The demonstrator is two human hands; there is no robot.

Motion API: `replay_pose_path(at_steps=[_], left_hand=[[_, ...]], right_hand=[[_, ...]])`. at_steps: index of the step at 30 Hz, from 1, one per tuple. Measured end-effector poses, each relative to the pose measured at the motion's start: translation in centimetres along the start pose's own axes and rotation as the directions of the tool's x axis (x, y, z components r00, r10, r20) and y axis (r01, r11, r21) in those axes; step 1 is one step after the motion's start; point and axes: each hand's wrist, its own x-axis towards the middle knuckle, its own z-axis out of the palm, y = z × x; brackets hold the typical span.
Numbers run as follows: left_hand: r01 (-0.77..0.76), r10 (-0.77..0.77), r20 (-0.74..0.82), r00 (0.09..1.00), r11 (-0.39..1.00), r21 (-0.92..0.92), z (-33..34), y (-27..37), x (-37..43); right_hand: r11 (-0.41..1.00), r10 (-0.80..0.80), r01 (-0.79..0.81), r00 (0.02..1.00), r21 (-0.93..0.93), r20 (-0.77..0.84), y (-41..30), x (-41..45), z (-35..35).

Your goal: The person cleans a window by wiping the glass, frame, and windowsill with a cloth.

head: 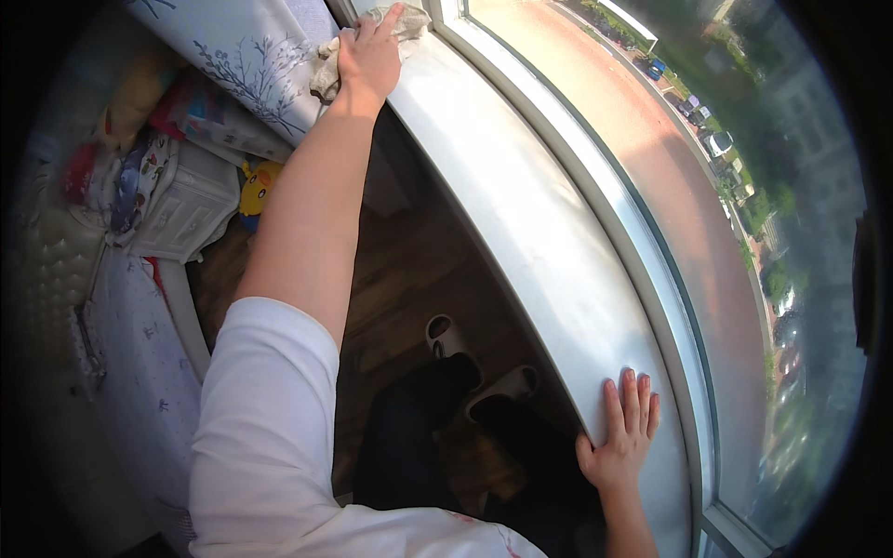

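My left hand [370, 59] reaches to the far end of a white windowsill [516, 202] and holds a crumpled beige cloth [409, 22] down under its palm and fingers. Part of the cloth bunches out on the curtain side. My right hand [621, 443] rests palm down on the near part of the sill, fingers spread. Its thumb lies at the sill's inner edge, and it holds nothing.
A white window frame [600, 167] runs along the sill. Beside my left hand hangs a patterned curtain [244, 70]. A white bedside cabinet [192, 202], a yellow toy [259, 187] and a bed [139, 335] stand left. Slippers [446, 335] are on the wooden floor [391, 258].
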Motion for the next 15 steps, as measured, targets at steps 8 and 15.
replay_pose_path(at_steps=[8,15], left_hand=[[0.039,0.044,0.252,0.967,0.949,-0.314,-0.6,1.4,0.8],[0.064,0.095,0.295,0.951,0.871,-0.488,-1.9,-0.4,-1.6]], right_hand=[[1.0,-0.012,0.012,1.0,-0.014,-0.007,-0.1,-0.1,0.1],[1.0,-0.006,0.006,1.0,-0.021,-0.014,-0.3,-0.5,0.1]])
